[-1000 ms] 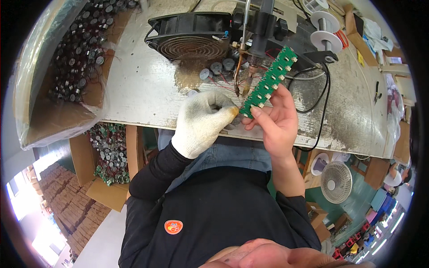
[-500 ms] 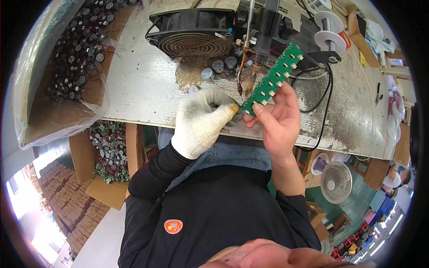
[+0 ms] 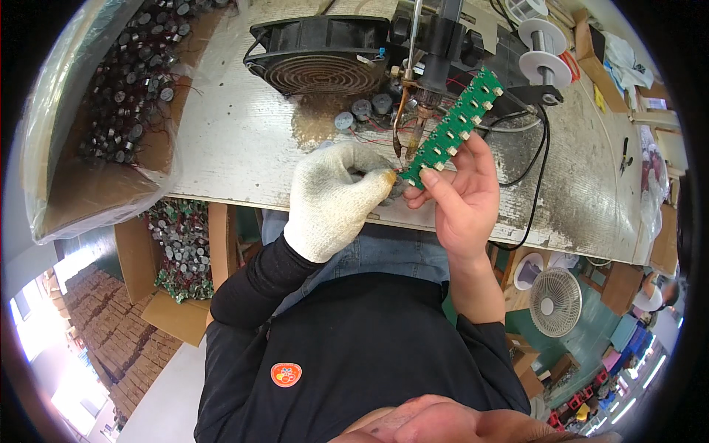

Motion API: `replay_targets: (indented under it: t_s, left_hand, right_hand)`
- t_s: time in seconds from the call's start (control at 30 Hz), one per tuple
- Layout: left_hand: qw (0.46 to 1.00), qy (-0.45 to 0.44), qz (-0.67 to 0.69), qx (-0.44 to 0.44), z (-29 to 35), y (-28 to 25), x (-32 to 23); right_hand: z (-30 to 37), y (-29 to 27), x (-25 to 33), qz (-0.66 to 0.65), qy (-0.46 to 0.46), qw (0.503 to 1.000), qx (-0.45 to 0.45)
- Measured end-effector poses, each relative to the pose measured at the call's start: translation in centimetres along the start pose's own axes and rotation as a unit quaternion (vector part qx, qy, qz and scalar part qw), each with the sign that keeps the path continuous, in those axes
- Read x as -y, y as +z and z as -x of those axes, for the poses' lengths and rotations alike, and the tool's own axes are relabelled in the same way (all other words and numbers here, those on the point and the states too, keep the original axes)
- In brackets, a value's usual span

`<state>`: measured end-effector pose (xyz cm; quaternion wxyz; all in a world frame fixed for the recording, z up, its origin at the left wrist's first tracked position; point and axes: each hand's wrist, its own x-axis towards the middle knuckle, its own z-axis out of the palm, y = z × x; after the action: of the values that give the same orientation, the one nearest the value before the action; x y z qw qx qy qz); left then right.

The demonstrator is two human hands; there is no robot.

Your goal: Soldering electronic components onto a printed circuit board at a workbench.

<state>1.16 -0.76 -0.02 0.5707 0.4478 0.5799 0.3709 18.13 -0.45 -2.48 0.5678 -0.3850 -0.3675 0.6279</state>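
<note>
My right hand [image 3: 464, 196], bare, grips the near end of a long green circuit board [image 3: 456, 127] between thumb and fingers. The board slants up to the right, with a row of small white connectors along one edge. In a white glove with a stained fingertip, my left hand [image 3: 338, 193] pinches a thin red wire at the board's near end. The fingertips hide most of that wire. Just beyond, a soldering iron's tip [image 3: 416, 140] points down from its stand, beside a thin curved copper-coloured tube [image 3: 399, 125]. The board's near end lies close to both.
Several round grey components [image 3: 362, 111] with red wires lie beyond my left hand, before a black box fan [image 3: 321, 55]. Solder spools [image 3: 545, 52] stand at far right, with a black cable [image 3: 543, 177] below. Boxes of wired components [image 3: 133, 88] sit at left.
Both hands and the circuit board have shifted very slightly to the right. A grey disc that showed just beyond the glove is no longer visible. The grips look the same.
</note>
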Motion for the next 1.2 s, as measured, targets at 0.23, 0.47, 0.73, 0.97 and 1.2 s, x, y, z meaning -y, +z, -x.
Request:
replay_targets:
  t_s: [0.23,0.47,0.73,0.97,1.2]
  left_hand:
    - [1.0,-0.008,0.013,0.005,0.0,0.1,0.4]
    - [0.999,0.006,0.031,-0.028,0.1,0.5,1.2]
    - [0.999,-0.007,0.044,-0.025,0.2,0.3,1.0]
    - [0.995,-0.038,0.09,-0.02,0.1,0.4,0.7]
    - [0.999,-0.031,0.027,0.002,-0.1,-0.1,0.8]
  right_hand:
    - [0.1,-0.1,-0.2,-0.004,-0.006,1.0,-0.001]
    - [0.4,-0.3,-0.4,0.014,0.009,1.0,-0.009]
    - [0.5,-0.1,-0.4,0.003,0.006,1.0,-0.008]
    - [0.6,-0.1,-0.3,0.024,0.005,1.0,-0.01]
    - [0.4,0.0,-0.4,-0.006,-0.003,1.0,-0.002]
